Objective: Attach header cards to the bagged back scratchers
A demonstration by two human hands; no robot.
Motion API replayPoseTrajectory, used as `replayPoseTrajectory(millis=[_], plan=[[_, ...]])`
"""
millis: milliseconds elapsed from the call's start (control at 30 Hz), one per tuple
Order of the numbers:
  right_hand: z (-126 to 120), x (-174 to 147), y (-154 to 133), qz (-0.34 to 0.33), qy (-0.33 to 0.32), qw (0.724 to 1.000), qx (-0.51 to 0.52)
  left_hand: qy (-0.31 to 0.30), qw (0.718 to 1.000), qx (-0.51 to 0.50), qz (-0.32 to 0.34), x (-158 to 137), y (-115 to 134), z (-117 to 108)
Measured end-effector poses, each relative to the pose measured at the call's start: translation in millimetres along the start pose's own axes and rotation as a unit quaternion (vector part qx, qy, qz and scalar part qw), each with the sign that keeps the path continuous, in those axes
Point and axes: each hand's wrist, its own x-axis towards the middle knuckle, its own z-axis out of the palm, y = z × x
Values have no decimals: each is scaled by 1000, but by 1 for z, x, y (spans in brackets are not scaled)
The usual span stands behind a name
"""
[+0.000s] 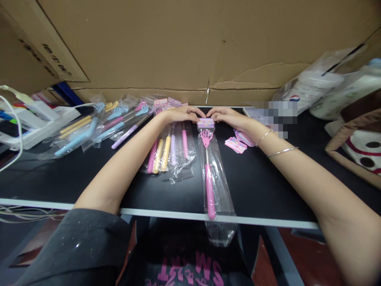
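Observation:
A pink telescopic back scratcher (210, 190) lies in a clear plastic bag (222, 190), its hand-shaped end away from me and its handle towards me. The bag's lower end hangs over the table's front edge. Across the bag's far end sits a small pink and purple label card (206, 123). My left hand (185, 113) has its fingers closed at the card's left corner. At the right corner my right hand (224, 114) pinches it, thumb and fingers together. More printed label cards (235, 145) lie in a loose pile just below my right wrist.
Several bagged back scratchers (166, 153) lie left of the bag, partly under my left forearm, with another group (110, 123) further left. A white power strip (38, 127) with cables is at far left. A bagged cup (315, 89) and a fabric bag (361, 135) stand right. Cardboard (178, 47) walls the back.

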Motion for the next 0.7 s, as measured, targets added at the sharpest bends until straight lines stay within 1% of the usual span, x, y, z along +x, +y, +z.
replayPoseTrajectory(millis=[233,700], plan=[[1,0,-2,8,0,1000,9,-5,1000,-3,15,1,-1,0],[1,-1,-1,11,7,1000,-1,1,1000,17,21,2,-3,0]])
